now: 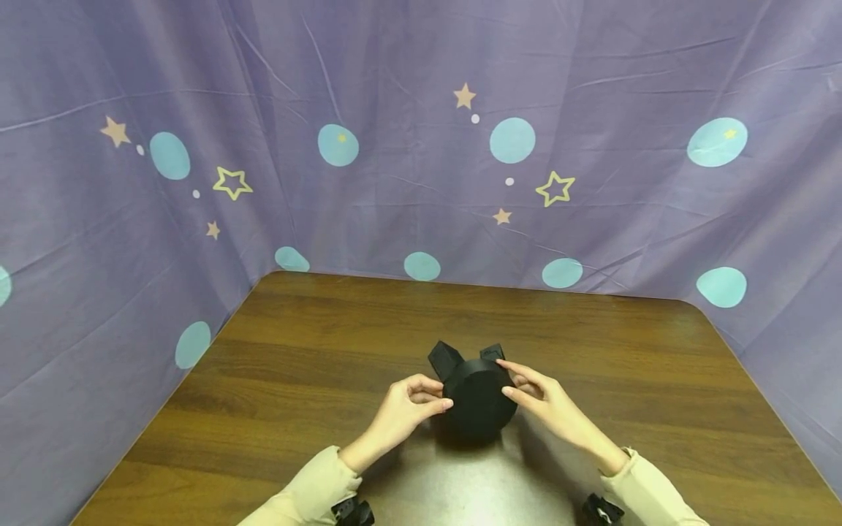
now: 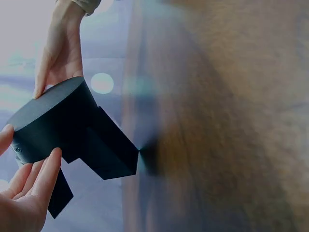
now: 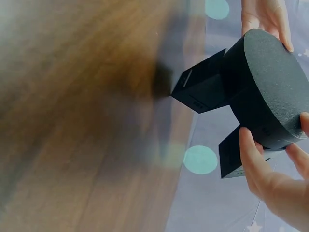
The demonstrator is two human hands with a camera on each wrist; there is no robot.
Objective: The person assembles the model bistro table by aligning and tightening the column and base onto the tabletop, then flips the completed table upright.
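Observation:
Both hands hold a black round disc-shaped piece (image 1: 480,400), its flat face turned toward me. Two black rectangular blocks stick out behind it, a left block (image 1: 445,360) and a right block (image 1: 492,353). My left hand (image 1: 409,410) grips the disc's left edge, thumb at the front and fingers behind the rim. On the opposite edge, my right hand (image 1: 551,406) pinches the rim between thumb and fingers. In the left wrist view, a corner of one long block (image 2: 113,150) comes right down at the wooden surface. The right wrist view shows raised marks on a block (image 3: 200,82).
A brown wooden table (image 1: 316,343) with rounded far corners lies under the hands. A purple curtain (image 1: 408,197) with stars and teal spots hangs along its back and sides. A small black device (image 1: 353,511) sits at the left cuff, another (image 1: 601,509) at the right.

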